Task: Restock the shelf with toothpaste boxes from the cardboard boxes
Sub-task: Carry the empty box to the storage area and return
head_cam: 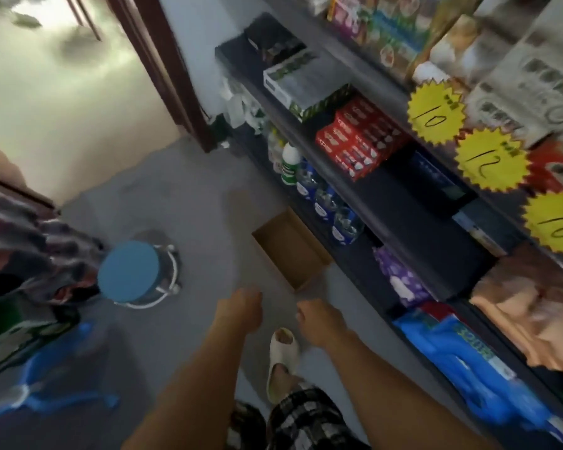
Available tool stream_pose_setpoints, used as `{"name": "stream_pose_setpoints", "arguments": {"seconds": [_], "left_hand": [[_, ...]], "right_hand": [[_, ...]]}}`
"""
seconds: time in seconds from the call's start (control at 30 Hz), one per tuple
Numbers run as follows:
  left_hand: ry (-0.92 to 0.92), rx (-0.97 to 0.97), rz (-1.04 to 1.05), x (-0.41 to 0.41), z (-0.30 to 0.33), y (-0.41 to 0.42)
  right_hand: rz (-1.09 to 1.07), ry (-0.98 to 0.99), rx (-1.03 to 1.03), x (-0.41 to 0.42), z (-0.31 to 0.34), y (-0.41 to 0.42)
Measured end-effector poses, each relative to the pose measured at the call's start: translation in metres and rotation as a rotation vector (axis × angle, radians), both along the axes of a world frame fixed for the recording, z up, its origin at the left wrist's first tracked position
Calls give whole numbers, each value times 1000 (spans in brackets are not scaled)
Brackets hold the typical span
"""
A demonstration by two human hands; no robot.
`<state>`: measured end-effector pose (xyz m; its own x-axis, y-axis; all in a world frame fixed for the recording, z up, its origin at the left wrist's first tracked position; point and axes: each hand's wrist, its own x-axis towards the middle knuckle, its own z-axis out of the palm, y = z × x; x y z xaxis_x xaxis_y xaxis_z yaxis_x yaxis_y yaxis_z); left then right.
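Brown cardboard box (291,251) lies open on the grey floor (189,209) just beside the dark shelf (400,203), so reaching it is easy; its inside looks empty. Red toothpaste boxes (359,138) are stacked on the shelf, with bare space beside them. Left hand (239,308) and right hand (319,319) reach toward the box with loosely curled fingers, holding nothing.

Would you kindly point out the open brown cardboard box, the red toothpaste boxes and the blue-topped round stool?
open brown cardboard box (291,251): head view, inner floor.
red toothpaste boxes (359,139): head view, stack top.
blue-topped round stool (129,271): head view, seat.
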<state>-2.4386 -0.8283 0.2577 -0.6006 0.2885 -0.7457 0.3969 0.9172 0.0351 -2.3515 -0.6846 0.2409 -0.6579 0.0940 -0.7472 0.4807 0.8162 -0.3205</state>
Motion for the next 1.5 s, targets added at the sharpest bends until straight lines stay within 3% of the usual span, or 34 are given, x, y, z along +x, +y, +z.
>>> {"name": "stream_pose_setpoints", "arguments": {"seconds": [0.23, 0.33, 0.5, 0.77, 1.03, 1.2, 1.3, 1.5], "left_hand": [[-93, -9, -218, -118, -48, 42], [-126, -28, -328, -160, -88, 55], [-103, -23, -571, -220, -179, 78], [3, -10, -674, -295, -347, 112], [195, 273, -396, -346, -507, 144], [47, 548, 18, -357, -575, 137], [-79, 592, 244, -365, -597, 132], [-171, 603, 376, -358, -594, 129]], "right_hand": [[-179, -75, 64, -78, -56, 17], [-366, -73, 83, -105, -88, 17], [-678, -74, 109, -146, -157, 6], [-963, -99, 161, -172, -323, 20], [-1473, -5, 307, -155, -485, 52], [-1773, 181, 130, -153, -545, 49], [-1996, 354, -18, -152, -565, 49], [-2131, 373, -137, -151, -572, 48]]}}
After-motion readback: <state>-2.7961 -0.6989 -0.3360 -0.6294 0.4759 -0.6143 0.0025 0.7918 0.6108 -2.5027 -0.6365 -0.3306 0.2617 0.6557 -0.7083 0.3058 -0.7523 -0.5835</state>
